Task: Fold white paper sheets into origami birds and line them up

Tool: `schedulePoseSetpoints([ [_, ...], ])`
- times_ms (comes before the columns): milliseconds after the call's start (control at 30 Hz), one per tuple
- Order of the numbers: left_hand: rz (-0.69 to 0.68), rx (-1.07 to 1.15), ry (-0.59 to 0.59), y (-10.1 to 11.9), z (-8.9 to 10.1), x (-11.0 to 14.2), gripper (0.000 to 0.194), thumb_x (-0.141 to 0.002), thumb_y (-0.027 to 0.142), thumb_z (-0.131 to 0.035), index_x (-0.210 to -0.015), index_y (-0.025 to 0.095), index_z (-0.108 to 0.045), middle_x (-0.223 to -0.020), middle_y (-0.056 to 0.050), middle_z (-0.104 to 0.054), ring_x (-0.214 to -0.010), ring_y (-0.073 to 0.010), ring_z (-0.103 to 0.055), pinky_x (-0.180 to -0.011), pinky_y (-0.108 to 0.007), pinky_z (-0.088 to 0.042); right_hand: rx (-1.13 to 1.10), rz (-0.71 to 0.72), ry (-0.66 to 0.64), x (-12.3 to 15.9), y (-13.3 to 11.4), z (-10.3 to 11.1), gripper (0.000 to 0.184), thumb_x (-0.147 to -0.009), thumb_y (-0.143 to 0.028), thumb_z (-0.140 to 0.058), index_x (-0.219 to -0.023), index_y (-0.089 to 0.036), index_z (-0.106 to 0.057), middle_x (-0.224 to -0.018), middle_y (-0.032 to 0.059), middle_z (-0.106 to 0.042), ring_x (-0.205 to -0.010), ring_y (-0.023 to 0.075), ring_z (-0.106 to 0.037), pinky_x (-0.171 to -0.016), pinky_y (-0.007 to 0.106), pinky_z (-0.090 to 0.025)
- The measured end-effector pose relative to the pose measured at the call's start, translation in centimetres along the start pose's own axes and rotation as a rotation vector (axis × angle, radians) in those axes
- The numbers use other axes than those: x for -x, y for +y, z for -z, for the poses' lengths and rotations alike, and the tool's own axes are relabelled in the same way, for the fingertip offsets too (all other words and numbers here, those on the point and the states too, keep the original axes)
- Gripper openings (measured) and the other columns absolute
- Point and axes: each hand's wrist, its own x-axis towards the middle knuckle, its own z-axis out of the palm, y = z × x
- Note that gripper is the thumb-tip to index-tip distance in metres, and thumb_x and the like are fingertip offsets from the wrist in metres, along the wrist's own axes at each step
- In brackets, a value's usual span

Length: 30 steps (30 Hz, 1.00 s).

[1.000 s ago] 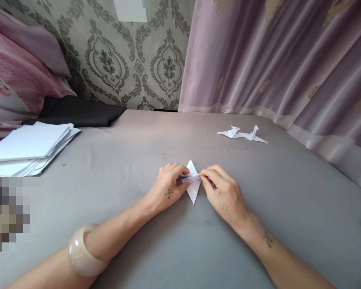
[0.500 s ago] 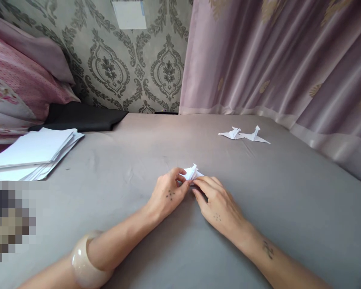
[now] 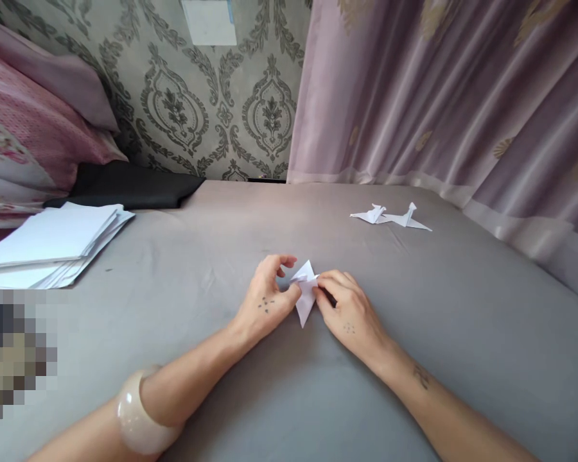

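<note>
The folded white paper (image 3: 305, 301) sits between your two hands, just above the grey cloth (image 3: 289, 391) or resting on it; you cannot tell which from this view. One of its long points faces away from you and the other faces you, with smaller folds at its middle. Your left hand (image 3: 267, 292) is loosely opened: the thumb touches the left side of the paper near those middle folds, while the index finger curves over beyond it, apart from the paper, leaving a clear gap between thumb and finger. Your right hand (image 3: 351, 314) is nearly closed, its thumb and index finger pinching the paper's right side by the small fold there, the other fingers curled behind. So the near point lies bare between your two thumbs, and the far point stands clear beyond your fingertips. A pale bangle (image 3: 142, 414) circles your left forearm. Ahead and to your right, two paper birds (image 3: 407, 218) stand close together on the cloth, well apart from your hands, and a stack of paper (image 3: 48, 234) lies off to your left.
</note>
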Motion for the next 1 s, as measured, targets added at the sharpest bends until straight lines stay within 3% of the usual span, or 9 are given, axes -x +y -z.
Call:
schedulePoseSetpoints([
  [100,-0.081,-0.059,-0.048,-0.4,0.1,0.0,0.032,-0.075,0.019,-0.061,-0.106,0.021,-0.059,-0.11,-0.004,-0.061,-0.103,-0.0222,-0.052,-0.09,-0.038,-0.043,-0.018,0.026,-0.001,0.0,0.3,0.0,0.02,-0.092,-0.016,-0.046,-0.094,-0.021,-0.065,-0.097,0.0054,-0.064,-0.094,0.0194,-0.056,-0.085,0.034,-0.045],
  [267,-0.048,0.029,-0.188,-1.5,-0.6,-0.5,0.016,-0.081,0.032,-0.063,-0.092,0.021,-0.066,-0.089,-0.003,-0.065,-0.091,-0.0206,-0.057,-0.083,-0.034,-0.045,-0.083,-0.017,-0.08,0.0,1.0,-0.4,0.018,-0.091,-0.019,-0.049,-0.095,-0.023,-0.066,-0.096,0.0037,-0.064,-0.094,0.0188,-0.057,-0.084,0.034,-0.046],
  [467,-0.064,0.045,-0.16,-1.5,-1.0,-0.8,0.012,-0.082,0.029,-0.061,-0.082,0.02,-0.069,-0.075,0.0,-0.065,-0.074,-0.0157,-0.058,-0.068,-0.026,-0.046,-0.189,-0.118,0.074,0.2,-0.1,-0.1,0.011,-0.086,-0.02,-0.053,-0.096,-0.022,-0.058,-0.095,0.0031,-0.063,-0.091,0.0176,-0.059,-0.08,0.032,-0.048],
  [667,-0.091,0.014,-0.134,-1.6,-1.1,-0.7,0.01,-0.081,0.022,-0.061,-0.083,0.021,-0.07,-0.082,-0.002,-0.069,-0.081,-0.0182,-0.062,-0.072,-0.028,-0.047,-0.228,-0.065,0.074,0.2,-1.2,0.0,0.009,-0.086,-0.018,-0.052,-0.092,-0.022,-0.058,-0.091,0.0019,-0.063,-0.088,0.0155,-0.059,-0.08,0.029,-0.046],
  [1000,-0.234,-0.129,-0.2,-1.0,-1.1,-0.5,0.015,-0.086,0.018,-0.055,-0.083,0.022,-0.069,-0.088,-0.003,-0.072,-0.092,-0.0214,-0.06,-0.088,-0.04,-0.037,-0.202,-0.221,0.062,-0.4,-1.8,0.5,0.025,-0.087,-0.038,-0.053,-0.071,-0.021,-0.062,-0.069,-0.0001,-0.065,-0.065,0.0141,-0.057,-0.064,0.027,-0.043],
])
